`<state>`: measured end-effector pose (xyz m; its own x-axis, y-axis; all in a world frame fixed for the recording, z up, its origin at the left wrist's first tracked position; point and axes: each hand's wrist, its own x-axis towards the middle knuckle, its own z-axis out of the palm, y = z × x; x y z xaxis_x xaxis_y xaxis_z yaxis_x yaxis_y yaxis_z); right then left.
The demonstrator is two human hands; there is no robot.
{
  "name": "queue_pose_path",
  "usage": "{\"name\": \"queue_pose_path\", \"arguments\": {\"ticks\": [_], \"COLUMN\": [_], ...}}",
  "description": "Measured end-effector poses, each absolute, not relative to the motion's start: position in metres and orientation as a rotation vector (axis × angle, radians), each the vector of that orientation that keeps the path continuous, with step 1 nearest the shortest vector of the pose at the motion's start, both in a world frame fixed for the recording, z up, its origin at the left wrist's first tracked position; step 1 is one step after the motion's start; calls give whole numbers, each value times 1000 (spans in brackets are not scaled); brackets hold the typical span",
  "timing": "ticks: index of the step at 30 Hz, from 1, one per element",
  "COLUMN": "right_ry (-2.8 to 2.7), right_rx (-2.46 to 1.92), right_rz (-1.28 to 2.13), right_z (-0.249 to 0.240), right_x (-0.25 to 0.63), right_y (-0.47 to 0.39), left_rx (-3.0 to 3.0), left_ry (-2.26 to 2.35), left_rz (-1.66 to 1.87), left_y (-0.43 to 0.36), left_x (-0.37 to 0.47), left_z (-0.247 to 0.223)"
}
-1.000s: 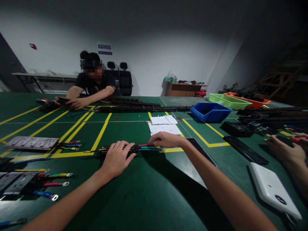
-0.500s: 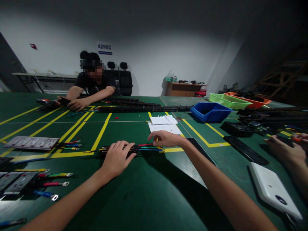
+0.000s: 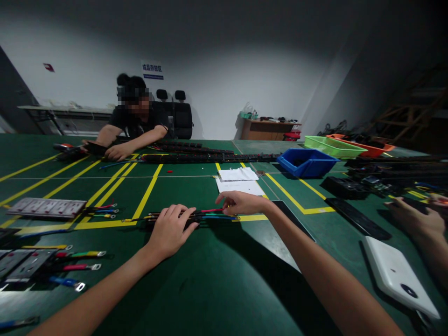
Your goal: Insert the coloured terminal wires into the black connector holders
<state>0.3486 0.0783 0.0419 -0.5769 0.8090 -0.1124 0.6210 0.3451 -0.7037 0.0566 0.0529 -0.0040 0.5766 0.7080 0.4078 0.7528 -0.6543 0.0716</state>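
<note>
A bundle of cables with red, blue and blue-green ends and ring terminals lies across the green table in front of me. My left hand is laid over its dark middle part, fingers curled around it and pressing it to the table. At the bundle's right end, my right hand has thumb and forefinger pinched at the tip of the red cable. That fingertip contact is partly hidden by the hand. A yellow tape line runs along the table just past the bundle.
Socket strips with lugged cables lie at left. Paper sheets, a blue bin, a black bar and a white device are ahead and right. A co-worker sits opposite; another person's hand works at right.
My right fingers have closed down a little at the red cable's end. My left hand has stayed still. Across the table, the co-worker's hand has shifted slightly to the right.
</note>
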Motion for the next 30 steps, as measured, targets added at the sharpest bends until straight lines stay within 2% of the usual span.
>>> {"name": "queue_pose_path", "arguments": {"ticks": [11,23,30], "right_ry": [-2434,-2395,-2351], "right_rx": [-1133,-1175,-1147], "right_rz": [908,807,865], "right_z": [43,38,37], "right_x": [340,333,319], "right_y": [80,75,70], "left_rx": [-2674,-2671,-2678], "left_ry": [-1245,-1248,-1259], "left_rz": [-626,-614,-585], "left_y": [53,52,51], "left_x": [57,57,58], "left_z": [-4,-4,-2]}}
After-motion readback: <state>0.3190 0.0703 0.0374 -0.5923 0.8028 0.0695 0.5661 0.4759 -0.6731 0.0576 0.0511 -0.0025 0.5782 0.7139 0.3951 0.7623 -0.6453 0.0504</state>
